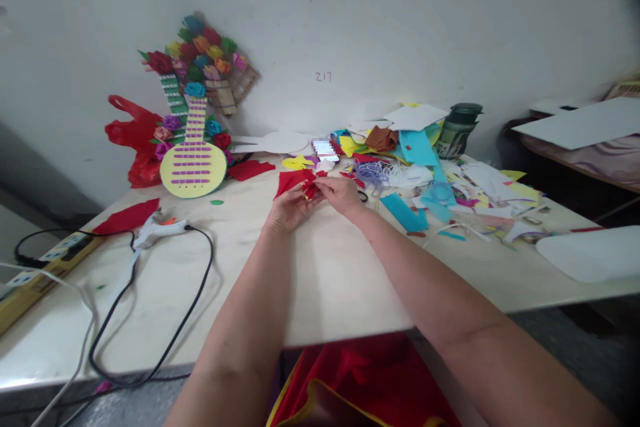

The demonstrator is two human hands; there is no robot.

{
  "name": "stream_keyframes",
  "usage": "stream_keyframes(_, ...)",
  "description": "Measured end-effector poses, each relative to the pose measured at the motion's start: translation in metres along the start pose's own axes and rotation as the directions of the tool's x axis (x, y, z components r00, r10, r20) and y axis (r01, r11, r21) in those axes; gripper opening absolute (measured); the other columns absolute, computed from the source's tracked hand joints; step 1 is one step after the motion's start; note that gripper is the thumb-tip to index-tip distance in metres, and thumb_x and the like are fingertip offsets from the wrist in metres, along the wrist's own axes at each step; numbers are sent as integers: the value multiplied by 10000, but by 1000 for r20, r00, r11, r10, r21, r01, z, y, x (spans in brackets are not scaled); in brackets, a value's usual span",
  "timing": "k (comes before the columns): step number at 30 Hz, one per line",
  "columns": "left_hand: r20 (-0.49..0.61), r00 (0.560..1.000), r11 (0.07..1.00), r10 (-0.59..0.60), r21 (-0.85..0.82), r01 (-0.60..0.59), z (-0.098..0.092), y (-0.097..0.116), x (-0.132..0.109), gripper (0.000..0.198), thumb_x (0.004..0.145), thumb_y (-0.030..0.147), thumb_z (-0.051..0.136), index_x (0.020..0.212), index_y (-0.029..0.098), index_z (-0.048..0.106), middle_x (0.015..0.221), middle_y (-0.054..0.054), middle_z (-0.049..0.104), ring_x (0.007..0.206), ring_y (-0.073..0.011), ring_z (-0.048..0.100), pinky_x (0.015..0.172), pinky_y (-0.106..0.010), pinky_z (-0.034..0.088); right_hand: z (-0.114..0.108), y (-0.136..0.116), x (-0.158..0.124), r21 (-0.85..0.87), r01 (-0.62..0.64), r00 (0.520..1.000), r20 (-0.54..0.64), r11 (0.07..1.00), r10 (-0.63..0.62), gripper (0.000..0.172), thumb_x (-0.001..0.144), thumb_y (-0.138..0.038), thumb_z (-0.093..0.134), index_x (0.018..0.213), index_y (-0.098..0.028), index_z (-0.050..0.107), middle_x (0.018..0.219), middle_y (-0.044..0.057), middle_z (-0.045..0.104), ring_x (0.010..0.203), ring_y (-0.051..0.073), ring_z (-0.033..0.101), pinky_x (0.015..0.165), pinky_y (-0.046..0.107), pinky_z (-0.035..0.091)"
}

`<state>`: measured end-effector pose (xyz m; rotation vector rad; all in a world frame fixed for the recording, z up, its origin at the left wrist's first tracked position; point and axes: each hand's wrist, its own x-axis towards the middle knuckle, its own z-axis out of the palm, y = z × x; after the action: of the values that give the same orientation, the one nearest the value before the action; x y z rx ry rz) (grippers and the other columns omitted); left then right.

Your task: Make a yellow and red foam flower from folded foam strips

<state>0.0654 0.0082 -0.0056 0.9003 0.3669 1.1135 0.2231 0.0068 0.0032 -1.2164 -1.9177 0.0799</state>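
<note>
Above the off-white marbled table [345,280], pinches a small crumpled red paper-like piece [311,188] between the closed fingers of the right hand [343,193]. Grips it from the left and below too, with the curled fingers of the left hand [291,209]. Has a flat red sheet [289,180] just behind the left hand, a corded white glue gun [156,231] well off to the left, and a tangled lilac yarn heap [373,173] beyond the right hand, near a flat bright-blue strip [403,211].
</note>
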Motion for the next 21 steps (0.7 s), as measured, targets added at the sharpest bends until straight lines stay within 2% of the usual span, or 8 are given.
stream_keyframes(4, 14, 1000, 1000, -27, 0, 27, -3, -2, 3, 313, 609, 87, 571, 913, 148, 616, 941, -77, 676, 972, -224, 623, 969, -421, 429, 4, 3, 1, 71, -25, 999, -32, 997, 27, 260, 852, -279, 487, 1005, -232, 692, 1015, 43, 702, 901, 163, 642, 819, 260, 452)
stream_keyframes(9, -53, 998, 999, -44, 18, 45, -5, -4, 7, 230, 655, 121, 592, 883, 146, 612, 895, -71, 678, 914, -204, 640, 929, -396, 471, 6, 3, 0, 101, -67, 998, -16, 993, 69, 255, 846, -280, 494, 1002, -235, 691, 993, 42, 706, 882, 167, 641, 807, 270, 457)
stream_keyframes(15, -84, 996, 994, -40, 96, 48, -4, -5, 8, 216, 680, 151, 626, 896, 141, 614, 845, -61, 676, 823, -186, 659, 876, -382, 505, 7, 5, -1, 78, -66, 998, -6, 995, 67, 257, 838, -288, 498, 995, -231, 692, 953, 36, 713, 853, 163, 636, 784, 263, 454)
stream_keyframes(21, -112, 993, 993, -22, 114, 35, -5, -7, 10, 200, 649, 116, 632, 846, 126, 606, 806, -53, 673, 774, -171, 653, 839, -368, 518, 3, 4, -1, 11, -33, 999, 36, 999, 32, 278, 817, -285, 510, 1024, -228, 687, 906, 45, 717, 778, 166, 629, 738, 271, 449)
